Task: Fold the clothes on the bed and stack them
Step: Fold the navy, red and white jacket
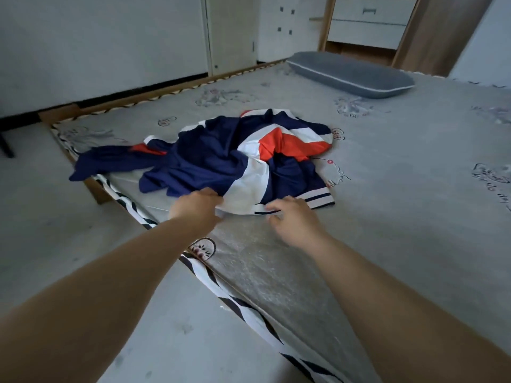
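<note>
A crumpled heap of navy, white and orange-red clothes [221, 158] lies on the grey patterned bed [387, 217], near its left edge. One navy piece hangs over that edge. My left hand [197, 207] grips the near white hem of the heap. My right hand [293, 217] pinches the same hem a little to the right, beside a striped cuff [320, 199]. Both forearms reach in from below.
A grey-blue pillow [351, 74] lies at the far end of the bed. The bed's striped side border [221, 288] runs diagonally beside the grey floor on the left. White cabinets and a wooden-framed drawer unit [370, 20] stand behind the bed.
</note>
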